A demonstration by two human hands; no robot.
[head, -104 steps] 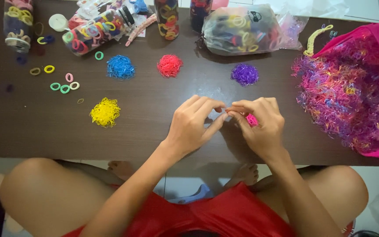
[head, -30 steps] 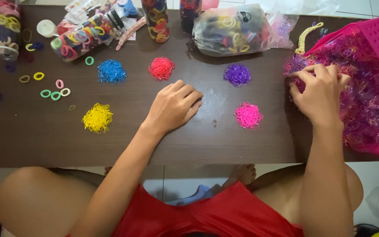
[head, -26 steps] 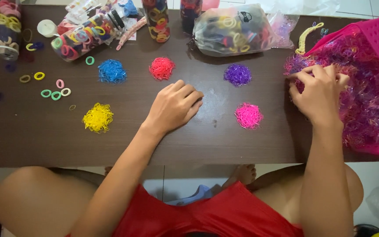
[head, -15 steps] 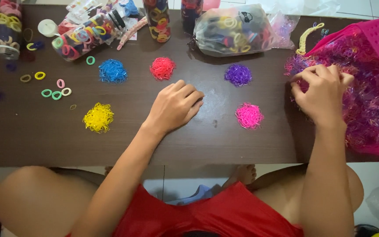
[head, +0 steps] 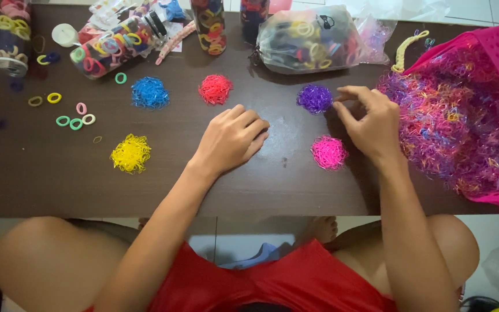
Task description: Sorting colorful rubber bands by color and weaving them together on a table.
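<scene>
Now I have the right hand [head: 369, 122] pinched at the purple pile [head: 315, 98], though I cannot tell any band between its fingertips; the left hand [head: 230, 138] lies flat. Sorting step; next, release there.

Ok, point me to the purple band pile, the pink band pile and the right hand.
purple band pile [head: 314, 99], head view, centre of the heap.
pink band pile [head: 328, 152], head view, centre of the heap.
right hand [head: 371, 124], head view, back of the hand.

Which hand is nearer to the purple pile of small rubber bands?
The right hand: its fingertips are at the right edge of the purple pile. The left hand rests flat on the table, to the pile's lower left and clearly apart.
</scene>
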